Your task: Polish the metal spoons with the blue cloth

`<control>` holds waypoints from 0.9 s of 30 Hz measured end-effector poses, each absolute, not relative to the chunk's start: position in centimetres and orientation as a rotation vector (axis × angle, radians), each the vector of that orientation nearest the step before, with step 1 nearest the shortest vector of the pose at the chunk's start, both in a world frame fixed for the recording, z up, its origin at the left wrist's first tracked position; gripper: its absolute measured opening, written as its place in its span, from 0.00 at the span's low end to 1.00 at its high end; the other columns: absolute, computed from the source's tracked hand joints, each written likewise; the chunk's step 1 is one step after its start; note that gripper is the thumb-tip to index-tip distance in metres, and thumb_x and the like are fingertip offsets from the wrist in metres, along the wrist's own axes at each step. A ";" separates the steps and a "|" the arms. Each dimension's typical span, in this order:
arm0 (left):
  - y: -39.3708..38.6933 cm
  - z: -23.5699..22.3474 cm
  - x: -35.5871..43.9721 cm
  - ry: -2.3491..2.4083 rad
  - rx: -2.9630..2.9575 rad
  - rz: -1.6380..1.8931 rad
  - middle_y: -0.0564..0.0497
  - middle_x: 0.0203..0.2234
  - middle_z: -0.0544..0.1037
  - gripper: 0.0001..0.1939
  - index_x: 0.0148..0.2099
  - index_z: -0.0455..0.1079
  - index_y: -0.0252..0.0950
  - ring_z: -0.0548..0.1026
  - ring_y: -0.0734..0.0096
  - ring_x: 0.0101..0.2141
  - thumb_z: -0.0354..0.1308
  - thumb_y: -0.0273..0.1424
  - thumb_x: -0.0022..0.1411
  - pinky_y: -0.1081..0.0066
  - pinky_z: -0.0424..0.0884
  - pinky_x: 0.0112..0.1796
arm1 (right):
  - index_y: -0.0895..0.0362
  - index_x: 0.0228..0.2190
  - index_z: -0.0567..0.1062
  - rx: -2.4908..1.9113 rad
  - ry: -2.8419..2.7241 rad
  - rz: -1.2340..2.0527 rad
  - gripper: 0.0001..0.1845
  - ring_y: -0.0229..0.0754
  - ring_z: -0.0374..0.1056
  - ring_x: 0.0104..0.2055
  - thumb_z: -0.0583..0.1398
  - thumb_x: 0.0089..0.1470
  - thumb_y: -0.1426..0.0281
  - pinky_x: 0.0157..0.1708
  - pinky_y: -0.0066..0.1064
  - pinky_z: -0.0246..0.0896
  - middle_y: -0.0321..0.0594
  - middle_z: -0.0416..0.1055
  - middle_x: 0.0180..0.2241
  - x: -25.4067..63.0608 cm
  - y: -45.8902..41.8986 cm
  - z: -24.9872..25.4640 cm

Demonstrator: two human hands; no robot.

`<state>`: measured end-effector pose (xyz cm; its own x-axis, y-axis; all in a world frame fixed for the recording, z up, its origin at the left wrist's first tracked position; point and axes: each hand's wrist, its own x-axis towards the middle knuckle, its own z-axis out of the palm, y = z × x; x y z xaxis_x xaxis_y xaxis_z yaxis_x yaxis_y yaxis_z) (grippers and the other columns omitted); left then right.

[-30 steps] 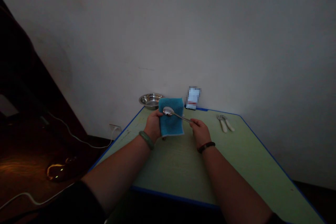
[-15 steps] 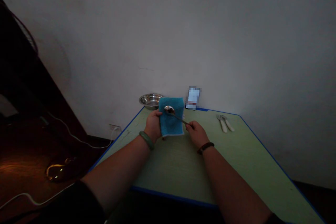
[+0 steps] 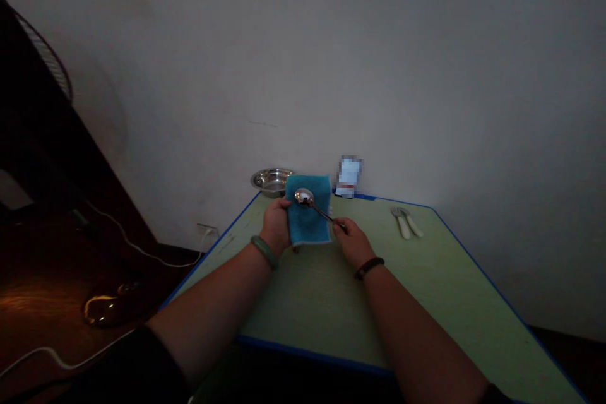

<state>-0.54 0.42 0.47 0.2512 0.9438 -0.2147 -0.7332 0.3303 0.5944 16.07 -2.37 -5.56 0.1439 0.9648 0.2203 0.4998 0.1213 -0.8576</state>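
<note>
My left hand grips the left edge of a teal cloth and holds it up above the green table. My right hand pinches the handle of a metal spoon. The spoon's bowl rests against the upper part of the cloth. A green bangle sits on my left wrist and a dark band on my right wrist.
A steel bowl stands at the table's far left corner. A small blurred packet leans at the wall. Two white-handled utensils lie to the right. Cables and dark furniture fill the floor on the left.
My right hand has drawn left toward the cloth, and the spoon's bowl has shifted slightly across the cloth's top. My left hand has stayed in place.
</note>
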 end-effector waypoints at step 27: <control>0.3 -0.3 -0.4 0.528 0.525 1.039 0.47 0.28 0.78 0.22 0.36 0.70 0.33 0.75 0.53 0.35 0.48 0.23 0.34 0.53 0.71 0.38 | 0.55 0.30 0.75 -1.456 -1.535 0.661 0.17 0.42 0.65 0.33 0.52 0.49 0.58 0.34 0.31 0.56 0.37 0.71 0.27 15.9 -2.7 -4.8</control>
<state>-0.42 0.26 -0.25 0.4084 0.8991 -0.1578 -0.6576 0.4097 0.6323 15.91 -2.65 -4.85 0.0892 0.9668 0.2393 0.4901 0.1666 -0.8556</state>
